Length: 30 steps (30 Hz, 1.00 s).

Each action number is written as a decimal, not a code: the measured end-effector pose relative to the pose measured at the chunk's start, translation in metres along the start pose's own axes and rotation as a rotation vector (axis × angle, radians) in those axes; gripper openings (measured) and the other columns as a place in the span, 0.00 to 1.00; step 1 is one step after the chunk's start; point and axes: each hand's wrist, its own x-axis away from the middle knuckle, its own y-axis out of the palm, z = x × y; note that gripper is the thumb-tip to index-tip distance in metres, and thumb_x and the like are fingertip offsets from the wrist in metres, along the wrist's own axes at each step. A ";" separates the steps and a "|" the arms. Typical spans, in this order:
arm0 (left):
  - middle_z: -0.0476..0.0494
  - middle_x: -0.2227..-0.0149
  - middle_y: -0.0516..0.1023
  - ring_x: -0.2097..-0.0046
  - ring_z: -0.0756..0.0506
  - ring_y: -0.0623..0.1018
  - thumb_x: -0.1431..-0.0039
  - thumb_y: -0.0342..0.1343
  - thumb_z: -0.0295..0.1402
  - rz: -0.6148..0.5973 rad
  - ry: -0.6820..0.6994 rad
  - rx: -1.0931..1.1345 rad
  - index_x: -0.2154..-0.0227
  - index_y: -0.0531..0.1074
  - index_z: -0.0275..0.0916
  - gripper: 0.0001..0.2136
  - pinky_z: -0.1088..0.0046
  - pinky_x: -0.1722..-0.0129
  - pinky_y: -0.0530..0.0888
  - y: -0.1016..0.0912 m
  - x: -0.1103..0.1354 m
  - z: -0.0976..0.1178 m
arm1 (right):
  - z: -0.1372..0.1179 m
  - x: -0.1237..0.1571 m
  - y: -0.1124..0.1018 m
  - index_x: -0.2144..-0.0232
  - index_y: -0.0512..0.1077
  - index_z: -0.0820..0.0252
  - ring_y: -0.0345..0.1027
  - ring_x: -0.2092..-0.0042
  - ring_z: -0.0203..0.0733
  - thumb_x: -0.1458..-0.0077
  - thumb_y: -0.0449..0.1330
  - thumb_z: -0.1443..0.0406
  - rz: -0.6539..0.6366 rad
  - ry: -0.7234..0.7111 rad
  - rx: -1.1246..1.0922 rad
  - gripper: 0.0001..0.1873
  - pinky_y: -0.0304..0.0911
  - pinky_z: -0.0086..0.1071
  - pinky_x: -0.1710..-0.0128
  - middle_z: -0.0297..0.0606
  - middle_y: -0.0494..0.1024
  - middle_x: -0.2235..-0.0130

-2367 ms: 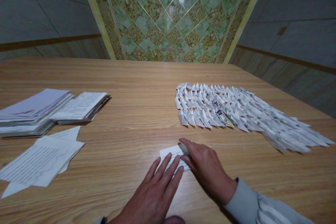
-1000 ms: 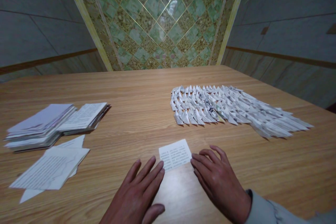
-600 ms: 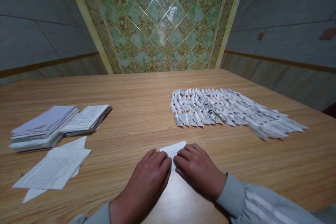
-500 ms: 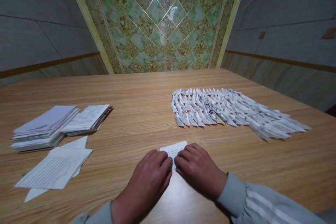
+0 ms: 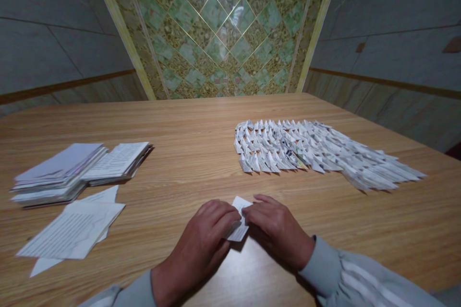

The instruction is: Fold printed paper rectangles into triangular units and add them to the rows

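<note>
- Since both hands meet at the near edge of the worktop [image 5: 187, 120], the little paper slip [image 5: 238, 234] ends up right between them. It's tipped up off the wood instead of lying flat.
- Left hand [image 5: 201, 244]: fingers curled in narrow, tips pinched on the slip's left edge. The thumb is hidden underneath, so I can't say exactly how it's gripping.
- Right hand [image 5: 277, 230]: same deal from the other side. Its fingers are closed on the slip's right edge, with the tips nearly touching the left ones.
- My read on the two-sided pinch is that the slip is thin and floppy, so one hand alone would let it droop or twist.
- The slip is held low, just above the worktop, with both wrists down near the wood. I'd guess that's for steadiness.
- Folded paper pieces [image 5: 306, 153] sit further back on the right in tidy overlapping rows, points all facing the same way. They're well apart from the hands, so they look safe from a stray knuckle, yet they're on the right arm's side.
- Over on the left are two stacks of sheets [image 5: 61, 172], side by side and touching. Some loose printed sheets [image 5: 72, 232] lie nearer the front edge.
- So flat paper is on one side, folded stuff is on the other, and the hands are between them.
- A grey sleeve [image 5: 345, 278] with pale stripes covers the right forearm.
</note>
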 end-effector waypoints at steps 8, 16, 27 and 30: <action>0.45 0.64 0.79 0.61 0.43 0.75 0.35 0.52 0.25 -0.065 -0.116 0.127 0.64 0.74 0.41 0.07 0.65 0.58 0.70 0.008 0.004 -0.013 | -0.002 0.008 -0.012 0.63 0.71 0.56 0.67 0.48 0.40 0.41 0.55 0.74 -0.125 0.073 -0.130 0.10 0.44 0.46 0.34 0.35 0.79 0.54; 0.45 0.67 0.79 0.64 0.43 0.76 0.36 0.56 0.31 -0.024 -0.368 0.146 0.66 0.73 0.40 0.03 0.66 0.62 0.70 0.015 -0.010 -0.019 | 0.001 0.009 -0.021 0.64 0.73 0.58 0.67 0.53 0.46 0.47 0.64 0.67 -0.120 0.224 -0.194 0.06 0.47 0.51 0.40 0.38 0.77 0.57; 0.46 0.68 0.78 0.65 0.43 0.76 0.32 0.50 0.33 -0.067 -0.405 0.071 0.66 0.71 0.40 0.07 0.65 0.61 0.67 0.022 -0.020 -0.023 | -0.004 0.003 -0.009 0.74 0.72 0.59 0.66 0.57 0.42 0.47 0.67 0.69 -0.030 0.481 -0.237 0.07 0.54 0.41 0.51 0.32 0.77 0.62; 0.46 0.67 0.77 0.64 0.42 0.75 0.32 0.50 0.33 -0.092 -0.402 0.064 0.65 0.71 0.40 0.07 0.64 0.61 0.67 0.021 -0.021 -0.023 | -0.006 0.002 -0.006 0.78 0.70 0.60 0.65 0.58 0.42 0.47 0.66 0.71 -0.003 0.534 -0.195 0.11 0.54 0.41 0.53 0.32 0.75 0.65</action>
